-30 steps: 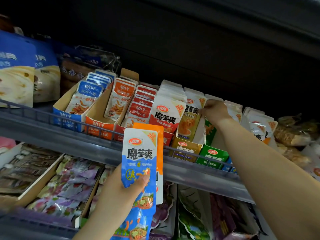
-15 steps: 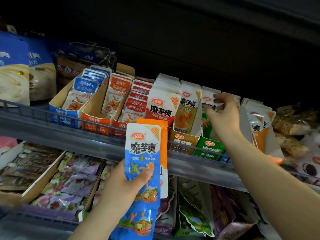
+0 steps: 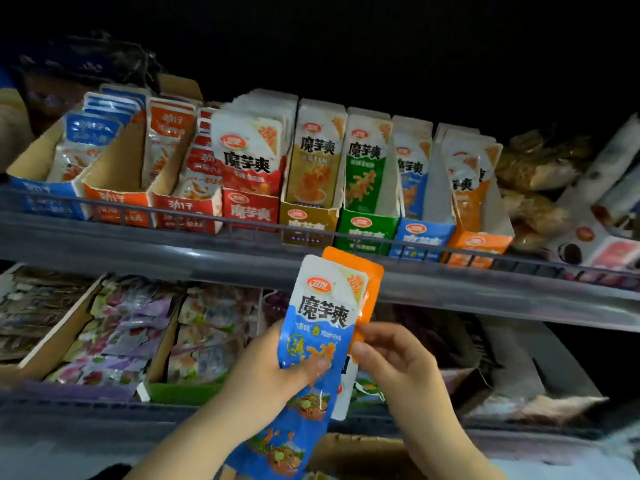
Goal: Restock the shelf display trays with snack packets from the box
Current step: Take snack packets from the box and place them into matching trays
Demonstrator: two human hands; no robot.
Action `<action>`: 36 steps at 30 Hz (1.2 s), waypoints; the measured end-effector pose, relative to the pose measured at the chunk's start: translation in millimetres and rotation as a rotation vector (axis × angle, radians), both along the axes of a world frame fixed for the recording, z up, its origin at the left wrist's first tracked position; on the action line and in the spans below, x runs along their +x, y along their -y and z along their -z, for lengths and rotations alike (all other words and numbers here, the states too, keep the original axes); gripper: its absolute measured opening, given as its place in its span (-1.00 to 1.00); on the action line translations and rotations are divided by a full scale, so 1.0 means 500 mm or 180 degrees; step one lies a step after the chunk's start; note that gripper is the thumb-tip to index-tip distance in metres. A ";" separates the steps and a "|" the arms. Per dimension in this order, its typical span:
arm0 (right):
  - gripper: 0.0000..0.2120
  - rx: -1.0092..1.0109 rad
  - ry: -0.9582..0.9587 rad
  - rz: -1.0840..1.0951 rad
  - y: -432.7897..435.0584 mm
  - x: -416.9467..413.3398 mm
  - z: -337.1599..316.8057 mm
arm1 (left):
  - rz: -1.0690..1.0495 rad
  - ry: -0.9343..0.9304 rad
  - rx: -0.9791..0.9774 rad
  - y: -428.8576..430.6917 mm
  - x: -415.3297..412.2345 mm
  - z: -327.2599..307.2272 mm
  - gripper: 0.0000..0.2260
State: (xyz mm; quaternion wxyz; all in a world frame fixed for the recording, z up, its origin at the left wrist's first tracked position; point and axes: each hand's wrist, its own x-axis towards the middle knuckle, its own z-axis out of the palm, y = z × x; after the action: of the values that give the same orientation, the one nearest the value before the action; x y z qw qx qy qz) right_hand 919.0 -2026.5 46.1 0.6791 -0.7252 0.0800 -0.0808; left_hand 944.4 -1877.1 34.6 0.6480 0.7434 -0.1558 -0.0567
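My left hand point(image 3: 266, 382) grips a blue snack packet point(image 3: 322, 313) upright below the upper shelf, thumb across its front. Behind it sits an orange packet point(image 3: 367, 285), and my right hand point(image 3: 391, 355) pinches that packet's right edge with fingers curled. On the upper shelf stand display trays in a row: red point(image 3: 249, 209), yellow point(image 3: 308, 220), green point(image 3: 367, 226), blue point(image 3: 422, 237) and orange point(image 3: 478, 244), each holding upright packets. A brown cardboard box edge point(image 3: 360, 452) shows at the bottom between my forearms.
A wire rail point(image 3: 138, 206) runs along the upper shelf front. Left of the row stand three more trays of small packets point(image 3: 114, 140). Bagged snacks point(image 3: 540, 168) lie at the right. The lower shelf holds cardboard trays of purple packets point(image 3: 121, 334).
My right hand has come down from the green tray on the upper shelf to the orange packet behind the blue one. The view has shifted left and down.
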 end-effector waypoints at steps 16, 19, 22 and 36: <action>-0.77 0.0309 -0.0382 0.0610 0.066 0.018 0.057 | 0.0098 -0.0190 0.0283 0.106 -0.008 0.047 -0.72; -0.76 0.0391 -0.0318 0.0698 0.074 0.024 0.056 | -0.0053 -0.0425 0.0145 0.108 -0.008 0.046 -0.75; -0.74 0.0514 -0.0261 0.0946 0.090 0.033 0.056 | -0.0084 -0.0610 0.0085 0.107 -0.005 0.043 -0.78; -0.80 0.0491 -0.0135 0.0944 0.110 0.040 0.049 | -0.0133 -0.0662 -0.0033 0.097 0.000 0.030 -0.75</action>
State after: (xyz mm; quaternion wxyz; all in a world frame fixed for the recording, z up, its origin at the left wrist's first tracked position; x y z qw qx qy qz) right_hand 938.9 -2081.7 21.7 0.7115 -0.6527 0.2064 -0.1584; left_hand 944.3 -1925.7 19.5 0.6655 0.7332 -0.0725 -0.1192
